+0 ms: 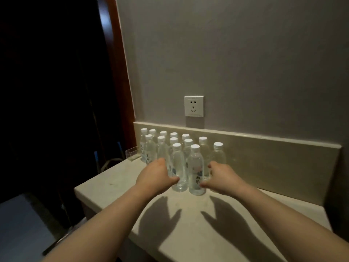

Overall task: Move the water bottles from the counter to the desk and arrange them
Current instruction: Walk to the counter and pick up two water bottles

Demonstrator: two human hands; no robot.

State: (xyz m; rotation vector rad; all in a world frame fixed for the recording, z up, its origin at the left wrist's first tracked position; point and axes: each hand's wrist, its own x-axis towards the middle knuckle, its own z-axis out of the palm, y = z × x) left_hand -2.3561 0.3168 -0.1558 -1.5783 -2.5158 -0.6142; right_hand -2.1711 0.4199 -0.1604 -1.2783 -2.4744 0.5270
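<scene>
1. I see both hands out over the counter, flanking the two nearest water bottles, which stand upright and touching at the front of the cluster.
2. My left hand sits just beside the left front bottle, fingers spread and thumb pointing in towards its lower body. I judge it is not gripping yet; whether the thumb tip touches the plastic I cannot tell.
3. My right hand mirrors it beside the right front bottle, fingers apart, thumb reaching at the label. It holds nothing as far as I can see.
4. The hands are set this way, I think, so each can close around one bottle at mid-body, below the white caps, where the hold is steadiest.
5. The rest of the bottles stand in rows behind, against the low backsplash, with two more off to the right. All are on the counter; none has gone to the desk, which is out of view.
6. Taking the front pair first makes sense: nothing blocks them, and lifting them opens a way to the rows behind.
7. A wall socket sits above the bottles, and a small clear holder stands at the left edge.
8. The risk I see is knocking the close-packed neighbours when closing the fingers.
</scene>
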